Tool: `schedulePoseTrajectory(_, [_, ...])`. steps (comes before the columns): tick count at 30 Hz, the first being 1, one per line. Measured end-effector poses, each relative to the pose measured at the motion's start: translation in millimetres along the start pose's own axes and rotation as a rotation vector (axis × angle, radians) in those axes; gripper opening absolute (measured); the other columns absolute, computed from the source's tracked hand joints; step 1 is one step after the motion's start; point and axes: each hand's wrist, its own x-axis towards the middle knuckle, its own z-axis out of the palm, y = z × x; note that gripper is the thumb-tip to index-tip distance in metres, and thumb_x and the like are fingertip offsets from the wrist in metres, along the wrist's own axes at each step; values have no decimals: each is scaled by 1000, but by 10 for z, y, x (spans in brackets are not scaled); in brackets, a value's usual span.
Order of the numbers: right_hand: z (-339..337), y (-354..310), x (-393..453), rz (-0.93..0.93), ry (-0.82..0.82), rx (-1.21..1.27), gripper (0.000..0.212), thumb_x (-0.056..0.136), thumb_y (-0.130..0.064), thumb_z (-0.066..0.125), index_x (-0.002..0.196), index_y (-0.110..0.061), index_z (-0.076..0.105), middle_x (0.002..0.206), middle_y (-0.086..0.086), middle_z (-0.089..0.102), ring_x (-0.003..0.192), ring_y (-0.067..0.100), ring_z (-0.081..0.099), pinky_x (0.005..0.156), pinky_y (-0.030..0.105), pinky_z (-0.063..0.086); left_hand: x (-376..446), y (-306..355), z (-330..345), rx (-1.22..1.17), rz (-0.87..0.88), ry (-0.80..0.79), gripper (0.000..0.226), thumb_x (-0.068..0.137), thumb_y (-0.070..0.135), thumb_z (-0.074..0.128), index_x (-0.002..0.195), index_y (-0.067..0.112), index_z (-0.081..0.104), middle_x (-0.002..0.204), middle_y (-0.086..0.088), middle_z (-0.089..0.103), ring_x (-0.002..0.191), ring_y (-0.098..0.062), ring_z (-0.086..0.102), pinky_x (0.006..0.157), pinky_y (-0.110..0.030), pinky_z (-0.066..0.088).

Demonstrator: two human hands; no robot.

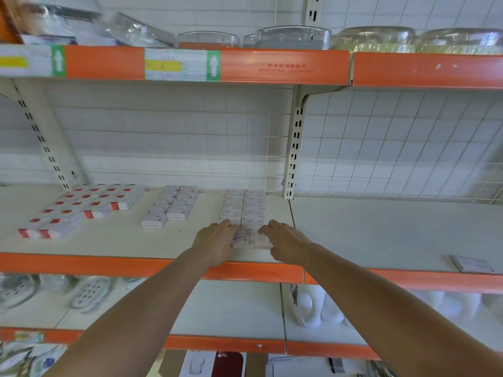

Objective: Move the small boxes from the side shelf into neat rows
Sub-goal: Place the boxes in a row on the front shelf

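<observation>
Item: two small white cardboard staple boxes, held at the front end of a double row.
Left hand [216, 240]: fingers curled round the white box printed "STAPLES" [240, 239], which sits slightly skewed just inside the fingertips.
Right hand [283, 240]: fingers curled over the plain white box [262, 242], thumb side against its near face. The two boxes lie side by side, touching or nearly so; the gap between them cannot be judged.
Double row of white staple boxes [242, 210]: just beyond the fingertips, running back to the white wire-grid back panel [381, 148].
Cream shelf board with orange front edge [152, 240]: other rows to the left of the left hand, red-banded white boxes [81, 208] and a shorter white pair-row [171, 206]. One flat grey-white box [471, 263] well to the right of the right hand, likely the last to be fetched.
Handling note: the skewed box is best squared first, then both slid back together until they are seated flush against the row ends, with pressure kept light so the row is not shunted.
</observation>
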Motion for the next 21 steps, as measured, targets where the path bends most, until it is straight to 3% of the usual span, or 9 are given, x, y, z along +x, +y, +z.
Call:
schedulePoseTrajectory(8, [-17, -404, 166, 41, -18, 0, 59, 88, -3, 52, 143, -19, 37, 129, 5, 46, 113, 24, 51, 75, 28, 38, -49, -502, -67, 12, 1, -38, 41, 91, 17, 48, 132, 17, 49, 118, -2, 48, 104, -24, 54, 74, -34, 44])
schedulePoseTrajectory(16, [64, -594, 221, 121, -52, -70, 58, 90, -9, 54, 144, -25, 39, 135, 2, 49, 125, 22, 42, 97, 34, 39, -128, -667, 80, -27, 102, -65, 48, 90, 19, 50, 137, 25, 43, 120, -3, 50, 107, -26, 56, 72, -32, 40])
schedulePoseTrajectory(21, [119, -576, 213, 200, -70, -17, 56, 91, -11, 55, 142, -31, 42, 137, 4, 51, 123, 24, 49, 96, 33, 42, -104, -660, 167, -38, 113, -80, 41, 92, 21, 49, 132, 20, 48, 123, -3, 52, 109, -25, 56, 78, -34, 44])
